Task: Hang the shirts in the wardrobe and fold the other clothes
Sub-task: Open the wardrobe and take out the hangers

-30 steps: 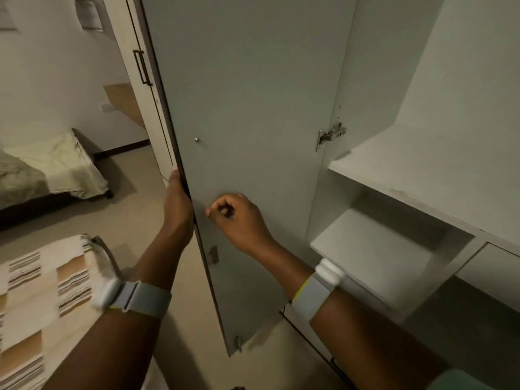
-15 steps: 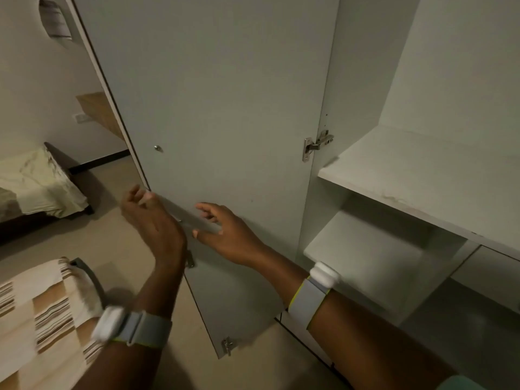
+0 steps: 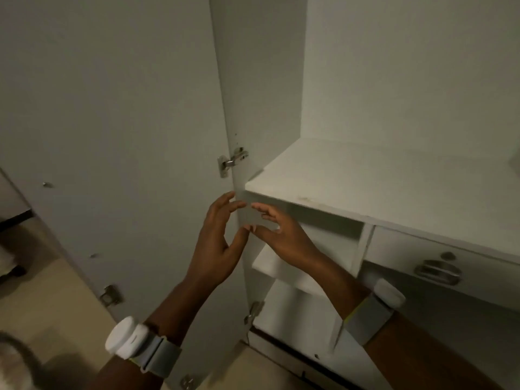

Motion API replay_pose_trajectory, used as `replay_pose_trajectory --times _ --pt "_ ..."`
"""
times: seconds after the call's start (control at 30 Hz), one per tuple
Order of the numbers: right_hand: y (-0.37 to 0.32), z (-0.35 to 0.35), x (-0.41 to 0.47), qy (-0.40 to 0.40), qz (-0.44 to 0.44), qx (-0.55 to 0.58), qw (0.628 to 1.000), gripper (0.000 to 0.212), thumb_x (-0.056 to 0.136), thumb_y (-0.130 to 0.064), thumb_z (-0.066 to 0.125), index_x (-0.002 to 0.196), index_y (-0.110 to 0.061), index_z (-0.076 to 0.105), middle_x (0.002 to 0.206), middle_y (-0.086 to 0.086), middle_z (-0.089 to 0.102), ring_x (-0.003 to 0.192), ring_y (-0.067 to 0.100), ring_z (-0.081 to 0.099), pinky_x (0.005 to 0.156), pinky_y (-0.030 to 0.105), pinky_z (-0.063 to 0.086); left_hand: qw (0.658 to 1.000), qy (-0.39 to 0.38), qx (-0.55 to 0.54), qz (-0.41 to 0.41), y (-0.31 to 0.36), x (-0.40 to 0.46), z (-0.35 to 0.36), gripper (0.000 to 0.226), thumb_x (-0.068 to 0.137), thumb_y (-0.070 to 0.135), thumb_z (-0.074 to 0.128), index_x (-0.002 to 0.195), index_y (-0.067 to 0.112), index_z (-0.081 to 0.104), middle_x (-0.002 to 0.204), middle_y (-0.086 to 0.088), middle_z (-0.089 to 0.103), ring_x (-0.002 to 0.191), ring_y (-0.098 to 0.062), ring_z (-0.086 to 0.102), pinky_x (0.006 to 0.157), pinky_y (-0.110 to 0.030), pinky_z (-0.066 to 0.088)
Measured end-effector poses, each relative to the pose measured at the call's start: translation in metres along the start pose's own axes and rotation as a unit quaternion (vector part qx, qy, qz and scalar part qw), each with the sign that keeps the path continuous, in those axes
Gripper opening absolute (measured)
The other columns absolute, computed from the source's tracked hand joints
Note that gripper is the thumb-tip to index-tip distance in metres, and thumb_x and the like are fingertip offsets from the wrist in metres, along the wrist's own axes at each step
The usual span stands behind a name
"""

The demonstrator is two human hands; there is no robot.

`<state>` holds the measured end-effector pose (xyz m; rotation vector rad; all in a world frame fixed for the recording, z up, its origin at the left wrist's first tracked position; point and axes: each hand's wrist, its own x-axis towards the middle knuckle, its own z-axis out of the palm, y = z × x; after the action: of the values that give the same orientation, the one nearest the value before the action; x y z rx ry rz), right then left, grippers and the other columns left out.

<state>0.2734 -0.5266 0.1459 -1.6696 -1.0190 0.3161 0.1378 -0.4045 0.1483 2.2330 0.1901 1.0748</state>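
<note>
Pale grey board fills nearly the whole view: the wardrobe (image 3: 394, 66) stands open, its door (image 3: 112, 108) swung wide across the left half of the frame and held by a metal hinge (image 3: 232, 163) just left of centre. A wide shelf (image 3: 365, 181) runs from the centre to the right edge, with a smaller shelf (image 3: 281, 270) under it and a drawer (image 3: 439, 266) with a metal handle at the lower right.

Both hands are raised together in the middle of the frame, in front of the upright panel edge where the door meets the carcass. The left hand (image 3: 218, 240) has its fingers spread and loosely straight, holding nothing. The right hand (image 3: 284, 235) is likewise relaxed and empty, its fingers reaching toward the left hand; their tips look close or just touching, though the blur makes that uncertain.

No shirt, hanger or other garment shows inside the wardrobe. A blurred pale patch at the lower left corner may be cloth, but I cannot tell. No hanging rail is in view either.

My reading is that this is the opening step: the wardrobe is made ready, and nothing has been hung or folded yet. The next move likely calls for turning away from the wardrobe to fetch a shirt, then finding a rail or hanger higher up, above what the frame shows.
</note>
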Motion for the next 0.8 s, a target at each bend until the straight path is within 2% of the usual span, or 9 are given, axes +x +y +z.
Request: replay_pose_trajectory --times 0.2,0.27,0.4,0.5,0.57,0.6,0.67,0.73,0.8 --pt "0.005 -0.114 -0.024 0.099 0.007 -0.055 0.994 0.04 0.098 -0.029 0.07 0.134 -0.041 0.06 0.139 -0.025 0.057 0.128 -0.006 0.05 0.092 0.009 0.044 0.995 -0.056 -0.05 0.063 0.026 0.061 0.062 0.041 0.097 0.028 0.064 0.137 0.031 0.057 0.156 0.015 0.042 0.147 -0.005 0.038 0.113 -0.047 0.044" --pt "0.007 -0.156 -0.035 0.138 0.01 -0.081 0.987 0.039 0.098 -0.032 0.069 0.135 -0.043 0.06 0.139 -0.028 0.057 0.128 -0.009 0.049 0.09 0.01 0.044 0.99 -0.085 -0.067 0.09 0.036 0.086 0.09 0.04 0.098 0.029 0.066 0.136 0.034 0.057 0.156 0.016 0.042 0.146 -0.004 0.038 0.113 -0.045 0.043" --pt "0.023 -0.223 -0.055 0.195 0.054 -0.142 0.969 0.04 0.099 -0.04 0.065 0.138 -0.043 0.056 0.14 -0.032 0.052 0.128 -0.011 0.047 0.103 0.02 0.041 0.974 -0.196 -0.075 0.09 0.039 0.131 0.151 0.041 0.099 0.035 0.068 0.137 0.04 0.055 0.159 0.017 0.037 0.148 0.002 0.031 0.12 -0.038 0.036" --pt "0.049 -0.249 -0.07 0.179 0.152 -0.243 0.941 0.059 0.1 -0.051 0.058 0.153 -0.03 0.044 0.157 -0.012 0.044 0.142 0.008 0.042 0.111 0.023 0.033 0.95 -0.306 -0.027 0.059 0.033 0.147 0.194 0.057 0.096 0.058 0.06 0.148 0.037 0.047 0.167 0.011 0.027 0.155 -0.007 0.023 0.126 -0.032 0.022" --pt "0.07 -0.254 -0.081 0.144 0.234 -0.293 0.916 0.079 0.096 -0.066 0.048 0.161 -0.025 0.031 0.167 -0.005 0.031 0.151 0.015 0.031 0.12 0.03 0.026 0.917 -0.398 0.013 0.04 0.024 0.151 0.222 0.094 0.082 0.089 0.037 0.157 0.034 0.036 0.171 0.008 0.016 0.159 -0.014 0.012 0.127 -0.032 0.014" --pt "0.079 -0.253 -0.086 0.128 0.264 -0.307 0.906 0.091 0.089 -0.077 0.04 0.163 -0.025 0.026 0.17 -0.004 0.024 0.155 0.015 0.023 0.123 0.033 0.02 0.895 -0.443 0.046 0.042 0.017 0.151 0.236 0.107 0.075 0.096 0.024 0.161 0.033 0.028 0.173 0.006 0.01 0.16 -0.016 0.006 0.128 -0.036 0.01" --pt "0.093 -0.25 -0.095 0.098 0.285 -0.351 0.887 0.118 0.071 -0.098 0.018 0.165 -0.026 0.017 0.173 -0.005 0.009 0.159 0.014 0.007 0.126 0.033 0.008 0.852 -0.502 0.129 0.073 0.006 0.146 0.256 0.11 0.073 0.095 0.009 0.165 0.034 0.014 0.174 0.003 -0.001 0.16 -0.019 -0.005 0.128 -0.045 0.0" --pt "0.099 -0.247 -0.094 0.065 0.295 -0.392 0.869 0.138 0.053 -0.108 0.002 0.165 -0.028 0.011 0.173 -0.004 -0.002 0.159 0.014 -0.004 0.126 0.035 -0.002 0.844 -0.498 0.171 0.104 -0.003 0.145 0.269 0.118 0.066 0.097 -0.004 0.165 0.034 0.009 0.174 0.002 -0.001 0.16 -0.021 -0.005 0.127 -0.05 -0.003" --pt "0.096 -0.245 -0.084 0.054 0.314 -0.4 0.859 0.142 0.049 -0.108 0.0 0.166 -0.027 0.01 0.173 -0.002 -0.005 0.159 0.016 -0.007 0.127 0.039 -0.003 0.843 -0.496 0.173 0.116 -0.009 0.155 0.276 0.122 0.062 0.097 -0.01 0.165 0.035 0.011 0.174 0.002 0.003 0.16 -0.021 -0.002 0.126 -0.052 -0.001"
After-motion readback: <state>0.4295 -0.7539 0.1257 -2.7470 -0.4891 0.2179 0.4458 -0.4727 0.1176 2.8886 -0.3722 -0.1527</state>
